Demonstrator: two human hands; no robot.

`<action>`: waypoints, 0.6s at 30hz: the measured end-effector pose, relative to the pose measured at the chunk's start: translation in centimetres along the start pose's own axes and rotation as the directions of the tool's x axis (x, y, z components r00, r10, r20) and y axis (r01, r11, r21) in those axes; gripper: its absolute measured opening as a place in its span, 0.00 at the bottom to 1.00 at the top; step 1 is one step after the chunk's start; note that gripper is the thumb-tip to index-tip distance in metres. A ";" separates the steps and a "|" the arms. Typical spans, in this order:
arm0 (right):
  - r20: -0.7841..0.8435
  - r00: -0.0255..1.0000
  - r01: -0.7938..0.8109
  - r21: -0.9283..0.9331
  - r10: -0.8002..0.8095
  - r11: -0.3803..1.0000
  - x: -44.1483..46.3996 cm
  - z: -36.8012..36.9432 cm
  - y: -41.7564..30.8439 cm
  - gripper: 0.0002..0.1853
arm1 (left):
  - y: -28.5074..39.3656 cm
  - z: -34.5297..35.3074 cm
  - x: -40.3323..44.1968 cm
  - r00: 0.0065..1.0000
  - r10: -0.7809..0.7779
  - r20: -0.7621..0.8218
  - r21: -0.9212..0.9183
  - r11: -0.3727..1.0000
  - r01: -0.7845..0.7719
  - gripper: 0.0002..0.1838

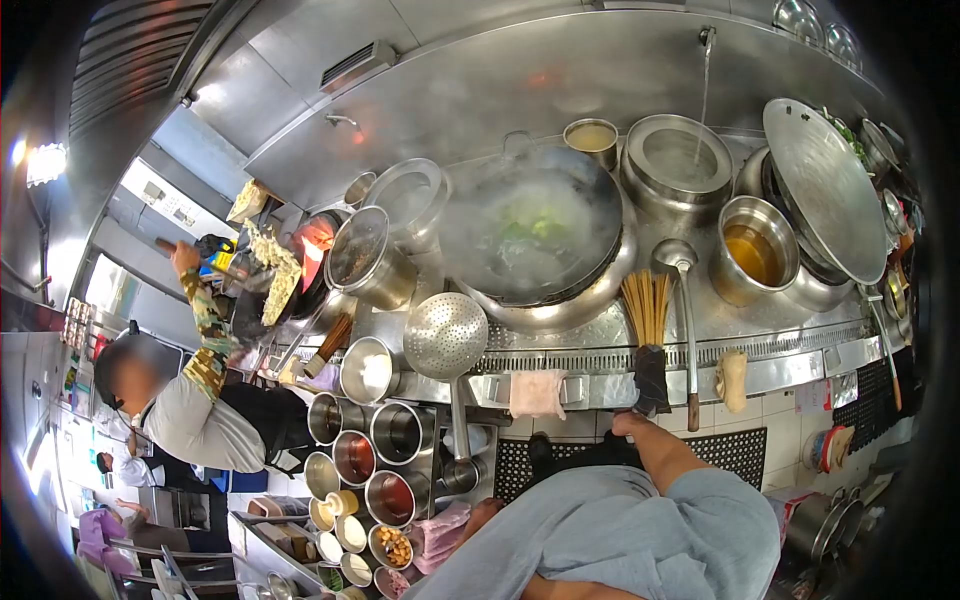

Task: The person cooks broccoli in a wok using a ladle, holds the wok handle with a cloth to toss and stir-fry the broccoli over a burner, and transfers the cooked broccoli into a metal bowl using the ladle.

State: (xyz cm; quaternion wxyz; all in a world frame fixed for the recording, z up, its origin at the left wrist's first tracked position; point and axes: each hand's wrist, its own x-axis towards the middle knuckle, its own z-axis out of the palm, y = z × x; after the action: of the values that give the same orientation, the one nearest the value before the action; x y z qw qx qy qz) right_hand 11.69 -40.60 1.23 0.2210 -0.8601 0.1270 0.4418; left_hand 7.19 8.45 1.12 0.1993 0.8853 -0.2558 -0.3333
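My right hand (pixel 627 424) is at the stove's front edge, just below the dark-wrapped handle of a bamboo wok brush (pixel 648 310). Its fingers are too small and partly hidden to read. Low beside my body, my left hand (pixel 484 514) is close to a pink cloth (pixel 440 535); its fingers are mostly out of sight. Ahead, a large wok (pixel 480 260) steams with green vegetables (pixel 535 225) in it. A ladle (pixel 675 255) lies right of the brush, handle towards me. A perforated strainer (pixel 446 335) lies left of the wok's front, its handle pointing down.
A pot of amber liquid (pixel 755 255) and a tilted wok (pixel 825 190) stand right. Water runs from a tap (pixel 707 40) into a wide pot (pixel 680 125). Seasoning containers (pixel 390 497) stand lower left. At left, a co-worker (pixel 210 420) tosses food (pixel 275 265) at another wok.
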 end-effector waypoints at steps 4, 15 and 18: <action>0.048 0.998 0.029 -0.027 -0.028 0.999 0.1 -0.3 0.1 0.25 | 0.2 -0.5 0.6 0.998 -0.068 0.014 -0.060 0.996 0.069 0.17; 0.019 0.999 0.048 -0.028 -0.047 0.998 0.6 0.1 0.2 0.25 | -1.0 0.2 1.1 1.000 -0.013 -0.002 0.038 0.999 0.013 0.19; 0.013 0.999 0.031 -0.014 -0.031 0.999 0.6 0.3 0.4 0.25 | -1.8 1.1 1.5 0.998 0.052 -0.032 0.053 0.997 -0.050 0.19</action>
State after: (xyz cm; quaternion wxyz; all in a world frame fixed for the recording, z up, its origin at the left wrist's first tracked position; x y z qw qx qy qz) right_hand 11.70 -40.82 0.47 0.2227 -0.8607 0.1092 0.4447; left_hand 7.96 8.84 -1.30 0.1887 0.8889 -0.2837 -0.3063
